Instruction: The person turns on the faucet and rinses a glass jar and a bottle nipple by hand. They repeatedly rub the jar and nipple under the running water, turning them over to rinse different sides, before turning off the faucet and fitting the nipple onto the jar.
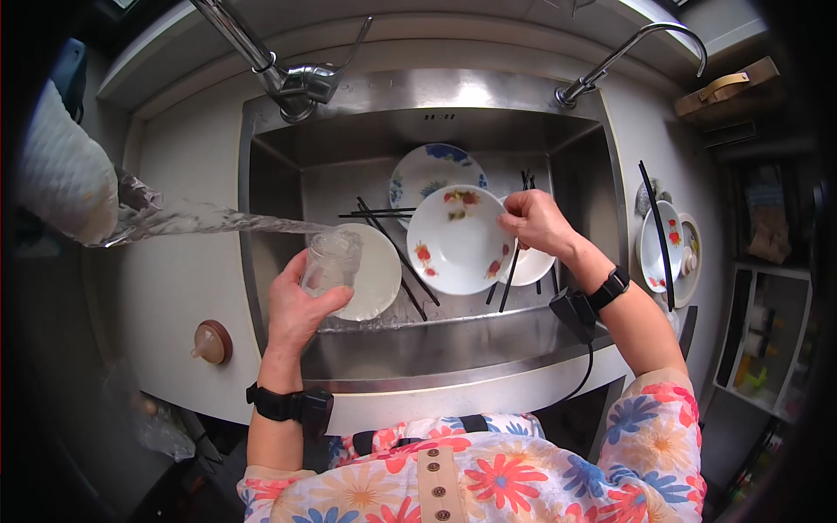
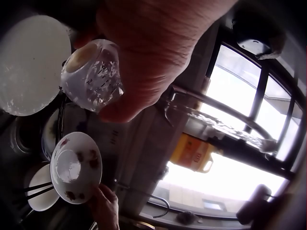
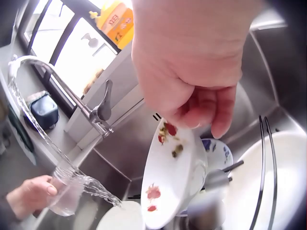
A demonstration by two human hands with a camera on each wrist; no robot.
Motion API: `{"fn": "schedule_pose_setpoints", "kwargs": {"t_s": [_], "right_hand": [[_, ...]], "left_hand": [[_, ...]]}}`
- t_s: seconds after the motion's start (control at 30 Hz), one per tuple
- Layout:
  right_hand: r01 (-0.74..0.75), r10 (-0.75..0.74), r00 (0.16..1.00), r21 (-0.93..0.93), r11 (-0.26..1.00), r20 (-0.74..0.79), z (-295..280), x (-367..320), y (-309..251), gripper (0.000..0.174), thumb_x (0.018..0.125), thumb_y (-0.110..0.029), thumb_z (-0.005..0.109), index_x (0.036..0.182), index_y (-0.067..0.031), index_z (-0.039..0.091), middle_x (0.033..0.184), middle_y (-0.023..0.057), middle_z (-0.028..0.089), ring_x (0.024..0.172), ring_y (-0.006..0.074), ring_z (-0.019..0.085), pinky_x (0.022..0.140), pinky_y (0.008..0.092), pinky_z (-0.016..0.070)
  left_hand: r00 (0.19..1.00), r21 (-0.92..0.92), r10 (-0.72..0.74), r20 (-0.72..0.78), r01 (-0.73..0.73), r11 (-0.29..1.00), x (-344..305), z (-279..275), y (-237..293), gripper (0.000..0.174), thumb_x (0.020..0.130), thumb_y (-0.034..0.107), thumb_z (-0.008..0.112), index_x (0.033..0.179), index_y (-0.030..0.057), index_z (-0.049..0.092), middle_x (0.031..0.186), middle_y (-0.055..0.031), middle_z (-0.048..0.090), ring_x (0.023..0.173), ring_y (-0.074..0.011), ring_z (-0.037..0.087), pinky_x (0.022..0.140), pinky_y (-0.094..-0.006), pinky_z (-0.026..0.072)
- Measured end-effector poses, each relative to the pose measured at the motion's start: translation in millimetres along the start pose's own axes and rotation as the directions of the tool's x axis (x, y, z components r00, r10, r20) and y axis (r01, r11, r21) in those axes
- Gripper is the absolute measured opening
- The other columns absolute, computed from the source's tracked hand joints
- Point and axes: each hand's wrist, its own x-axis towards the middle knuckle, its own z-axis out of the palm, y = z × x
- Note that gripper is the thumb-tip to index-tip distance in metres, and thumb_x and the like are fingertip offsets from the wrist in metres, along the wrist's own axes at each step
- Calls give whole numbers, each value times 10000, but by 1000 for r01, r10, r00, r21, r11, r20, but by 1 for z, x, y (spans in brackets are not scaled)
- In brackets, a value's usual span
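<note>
My left hand (image 1: pixel 298 305) grips a clear baby bottle (image 1: pixel 333 260) with measuring marks. A stream of tap water (image 3: pixel 48 139) runs to the bottle and splashes off it. Below it in the sink is a round white dish (image 1: pixel 380 283). My right hand (image 1: pixel 542 225) pinches the rim of a white bowl (image 1: pixel 455 248) with red flower prints, held tilted over the sink. Behind this bowl lies a blue-flowered plate (image 1: pixel 433 163), partly hidden. Black chopsticks (image 1: pixel 410 261) lie crossed in the sink, and another white bowl (image 1: pixel 534 268) shows partly under my right hand.
A chrome tap (image 1: pixel 305 83) stands behind the sink (image 1: pixel 436 327) at left, a slim tap (image 1: pixel 602 74) at right. A bottle teat in a brown ring (image 1: pixel 211 343) stands on the left counter. The right counter holds a flowered bowl (image 1: pixel 656 253) with a chopstick across it.
</note>
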Motion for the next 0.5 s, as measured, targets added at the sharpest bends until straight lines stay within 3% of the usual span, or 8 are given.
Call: {"fn": "schedule_pose_setpoints", "kwargs": {"t_s": [0.03,0.07,0.1,0.17,0.27,0.33,0.5], "right_hand": [[3,-3,1000,-2,1000,2,-2,3,-2,138,759,-98,599,760,37,631,562,104,576,448,182,567,471,300,476],[169,-210,961,-223,960,-179,-5,6,-4,118,763,-109,598,764,5,627,639,130,597,571,262,589,550,348,489],[274,-435,849,-455,847,-299,-8,10,-5,98,766,-121,596,768,-27,622,715,157,617,693,343,612,630,395,502],[349,-620,690,-580,736,-373,-12,22,-6,83,806,-123,592,751,-62,607,754,102,595,663,318,610,599,390,512],[330,-670,632,-647,687,-389,-11,47,1,50,806,-126,592,766,-96,593,737,80,567,608,299,603,538,377,510],[306,-750,551,-748,589,-365,-6,62,4,4,795,-130,590,797,-132,587,723,70,535,565,294,596,485,378,498],[282,-764,527,-772,570,-372,15,89,10,19,787,-119,580,792,-137,578,732,69,537,559,303,598,472,384,495]], "left_hand": [[1000,58,-24,12,23,998,1,-1,0,681,598,158,766,1205,-46,532,1081,-101,633,985,-175,601,893,-282,451],[999,116,-48,24,45,992,1,-3,-1,704,595,189,771,1208,-55,526,1085,-111,632,988,-184,601,894,-285,450],[999,114,-48,21,45,992,1,-3,-3,704,595,189,771,1208,-55,526,1085,-111,632,988,-184,601,894,-285,450],[998,175,-66,14,63,983,2,-4,-9,749,585,232,777,1216,-74,514,1095,-131,631,996,-194,600,902,-292,445],[998,172,-66,7,64,983,2,-5,-15,765,581,230,781,1223,-83,506,1104,-140,628,1004,-199,598,906,-297,443],[998,155,-63,17,60,986,3,-5,-16,767,580,233,783,1222,-81,508,1106,-141,627,1009,-199,596,908,-297,441],[999,126,-39,33,35,991,4,-3,-23,769,577,237,787,1224,-73,511,1107,-139,625,1015,-198,591,911,-296,438]]}}
